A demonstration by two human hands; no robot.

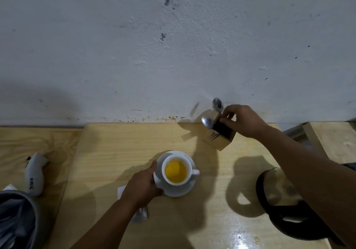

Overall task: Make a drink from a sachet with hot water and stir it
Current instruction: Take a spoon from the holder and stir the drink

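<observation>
A white cup (176, 168) holding yellow-orange liquid stands on a white saucer (174, 190) in the middle of the wooden table. My left hand (141, 186) grips the saucer's left rim. At the back right stands a wooden cutlery holder (219, 134) with two metal spoons sticking up. My right hand (242, 120) pinches the handle of the taller, blurred spoon (217, 104) at the holder's top edge; the second spoon (207, 122) leans at the left. An empty sachet (139, 215) lies under my left forearm.
A kettle with a black handle (279, 200) sits at the right, partly under my right arm. A white crumpled packet (35, 173) and grey fabric (15, 220) lie at the left. A white wall rises behind the table.
</observation>
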